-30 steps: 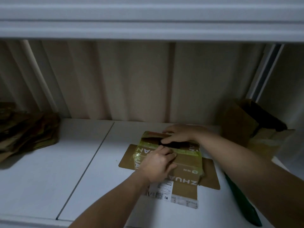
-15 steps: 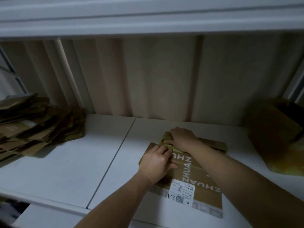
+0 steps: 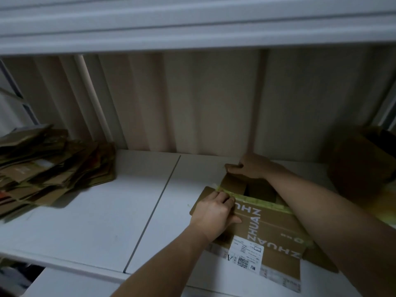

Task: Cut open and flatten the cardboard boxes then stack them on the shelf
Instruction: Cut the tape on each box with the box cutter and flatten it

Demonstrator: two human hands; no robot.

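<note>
A brown cardboard box printed "ZHUAN ZHUAN", with yellow-green tape and a white shipping label, lies on the white shelf at the right. Its far flap is pulled back, showing a dark opening. My right hand grips that far flap at the back edge. My left hand has its fingers curled over the box's near-left edge by the tape. A pile of flattened cardboard lies at the shelf's left end.
A blurred brown box stands at the far right of the shelf. A white upper shelf board hangs overhead. A beige ribbed wall closes the back. A seam divides the shelf boards.
My right hand has pulled the far flap backward, opening the box top. The left hand stays on the near-left edge. The view has shifted, bringing the flattened pile further in.
</note>
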